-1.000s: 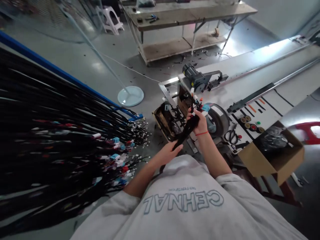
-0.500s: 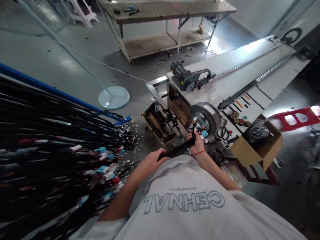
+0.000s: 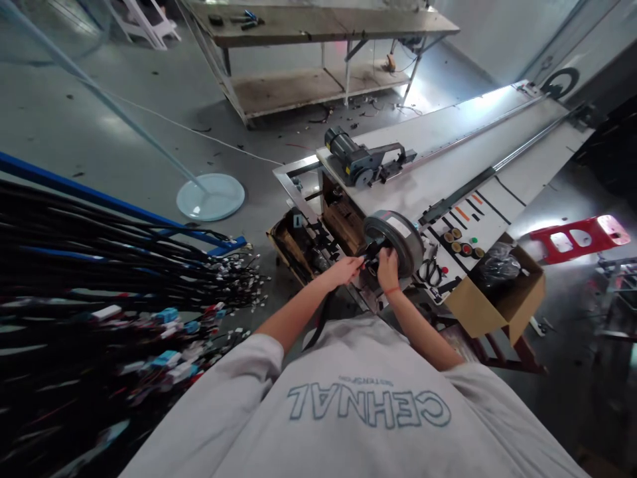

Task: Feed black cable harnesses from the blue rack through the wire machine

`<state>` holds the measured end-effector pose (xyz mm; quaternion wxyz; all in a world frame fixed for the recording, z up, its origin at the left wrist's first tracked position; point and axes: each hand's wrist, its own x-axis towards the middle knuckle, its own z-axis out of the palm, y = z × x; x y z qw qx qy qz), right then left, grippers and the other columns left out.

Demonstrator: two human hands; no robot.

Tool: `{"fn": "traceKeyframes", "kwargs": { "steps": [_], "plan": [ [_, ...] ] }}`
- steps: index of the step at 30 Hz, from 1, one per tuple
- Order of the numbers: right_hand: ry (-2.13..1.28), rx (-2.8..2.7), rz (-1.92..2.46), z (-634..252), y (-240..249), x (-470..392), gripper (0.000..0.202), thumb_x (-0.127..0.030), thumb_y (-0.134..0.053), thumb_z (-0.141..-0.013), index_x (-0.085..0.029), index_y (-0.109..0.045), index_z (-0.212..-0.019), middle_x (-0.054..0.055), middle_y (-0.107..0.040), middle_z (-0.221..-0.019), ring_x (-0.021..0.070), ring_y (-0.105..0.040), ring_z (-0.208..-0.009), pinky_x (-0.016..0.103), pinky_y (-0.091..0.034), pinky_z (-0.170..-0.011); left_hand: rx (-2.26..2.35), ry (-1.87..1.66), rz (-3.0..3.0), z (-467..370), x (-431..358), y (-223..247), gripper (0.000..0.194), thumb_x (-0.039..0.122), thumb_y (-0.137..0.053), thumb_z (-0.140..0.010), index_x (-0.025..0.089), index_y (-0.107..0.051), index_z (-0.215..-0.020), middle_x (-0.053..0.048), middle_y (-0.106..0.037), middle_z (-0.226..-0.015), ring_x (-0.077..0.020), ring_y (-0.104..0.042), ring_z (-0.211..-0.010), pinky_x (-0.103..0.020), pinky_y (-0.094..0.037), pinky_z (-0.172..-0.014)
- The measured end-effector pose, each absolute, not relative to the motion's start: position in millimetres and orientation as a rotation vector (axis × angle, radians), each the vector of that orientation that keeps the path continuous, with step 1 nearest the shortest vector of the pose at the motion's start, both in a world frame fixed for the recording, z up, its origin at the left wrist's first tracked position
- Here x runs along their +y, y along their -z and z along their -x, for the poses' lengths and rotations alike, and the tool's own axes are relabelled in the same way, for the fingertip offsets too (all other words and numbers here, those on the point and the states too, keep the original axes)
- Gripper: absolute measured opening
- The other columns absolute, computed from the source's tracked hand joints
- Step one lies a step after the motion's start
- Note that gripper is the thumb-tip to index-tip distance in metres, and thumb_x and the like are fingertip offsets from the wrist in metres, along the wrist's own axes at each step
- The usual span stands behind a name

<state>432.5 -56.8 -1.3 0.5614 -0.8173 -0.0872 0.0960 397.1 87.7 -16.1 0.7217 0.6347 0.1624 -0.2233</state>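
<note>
My left hand [image 3: 349, 270] is closed round a black cable bundle, just left of a dark round wheel-like machine part [image 3: 404, 240]. A dark length of the bundle [image 3: 322, 324] hangs below that hand, in front of my shirt. My right hand [image 3: 387, 269] reaches to the inner side of the round part, its fingers bent and partly hidden; what they hold, if anything, cannot be made out. The round part stands at the near end of a long white bench [image 3: 428, 182], beside a grey motor [image 3: 343, 146].
Many black cables with connectors [image 3: 169, 318] hang from a blue rack [image 3: 99, 198] at left. An open cardboard box [image 3: 472, 309] stands at right, near a red plastic stool [image 3: 580, 239]. A fan's round base [image 3: 210, 197] and a wooden workbench [image 3: 318, 26] are farther off.
My left hand has moved up and right to the round part. My right hand has shifted to its inner side, and the connectors seen there earlier are now out of sight. The view has shifted slightly.
</note>
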Motion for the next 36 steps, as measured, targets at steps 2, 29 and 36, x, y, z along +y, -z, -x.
{"fn": "traceKeyframes", "kwargs": {
  "steps": [2,29,36],
  "plan": [
    [-0.06,-0.405,2.016,-416,-4,-78,0.041,-0.038,-0.051,-0.093,-0.016,-0.055,-0.127,0.016,-0.048,-0.14,0.0266,-0.041,-0.133,0.048,-0.031,-0.112,0.398,0.682,-1.065,-425,91,17,0.039,0.052,-0.054,-0.088,0.018,-0.051,-0.07,0.009,-0.028,-0.047,-0.0052,-0.019,-0.035,-0.018,-0.015,-0.036],
    [-0.252,-0.532,2.59,-457,23,-61,0.015,-0.022,-0.059,-0.08,-0.014,-0.058,-0.092,0.019,-0.06,-0.107,0.0311,-0.055,-0.107,0.049,-0.043,-0.096,0.38,0.432,-0.845,-428,104,50,0.038,0.034,-0.062,-0.087,0.022,-0.05,-0.121,0.007,-0.048,-0.063,-0.0004,-0.03,-0.037,-0.009,-0.016,-0.035],
    [-0.164,-0.606,2.32,-478,44,-81,0.01,-0.025,-0.056,-0.081,-0.022,-0.049,-0.074,0.011,-0.062,-0.1,0.0247,-0.058,-0.101,0.042,-0.046,-0.091,0.377,0.372,-0.922,-423,99,62,0.036,0.041,-0.061,-0.087,0.021,-0.047,-0.113,0.006,-0.053,-0.069,-0.0004,-0.031,-0.039,-0.012,-0.017,-0.037]
  ]
}}
